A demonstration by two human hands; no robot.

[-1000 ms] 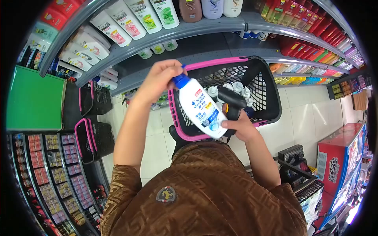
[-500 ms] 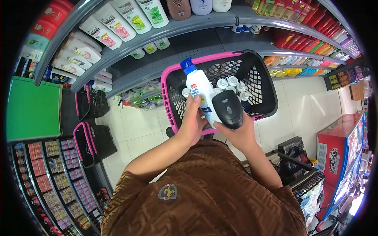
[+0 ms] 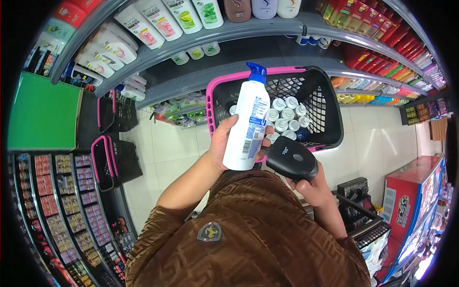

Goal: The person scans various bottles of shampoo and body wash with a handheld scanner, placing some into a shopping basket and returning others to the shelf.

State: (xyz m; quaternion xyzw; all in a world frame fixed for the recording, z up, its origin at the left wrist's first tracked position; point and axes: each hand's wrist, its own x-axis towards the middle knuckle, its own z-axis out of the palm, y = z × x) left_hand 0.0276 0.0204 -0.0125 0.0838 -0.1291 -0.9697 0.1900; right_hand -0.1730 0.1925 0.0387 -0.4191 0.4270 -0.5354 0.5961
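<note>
My left hand (image 3: 224, 138) is wrapped round a white pump bottle (image 3: 248, 125) with a blue pump top, its back label and barcode facing up. In my right hand (image 3: 308, 186) is a black handheld scanner (image 3: 291, 159), its head close to the bottle's lower right side, apart from it. Beyond both hands stands a black basket (image 3: 330, 107) with a pink rim, holding several white-capped bottles (image 3: 288, 114). The far ends of some of my left fingers show at the bottle's right edge.
Shelves (image 3: 191, 40) of shampoo bottles curve across the top. Two black baskets (image 3: 125, 162) with pink handles stand at the left beside a green panel (image 3: 45, 112). A red box-shaped display (image 3: 406, 201) is at the right, near a black rack (image 3: 356, 210).
The bottle has been turned so that its back label shows, and is more upright. My right hand has moved off the bottle, down and right, with the scanner.
</note>
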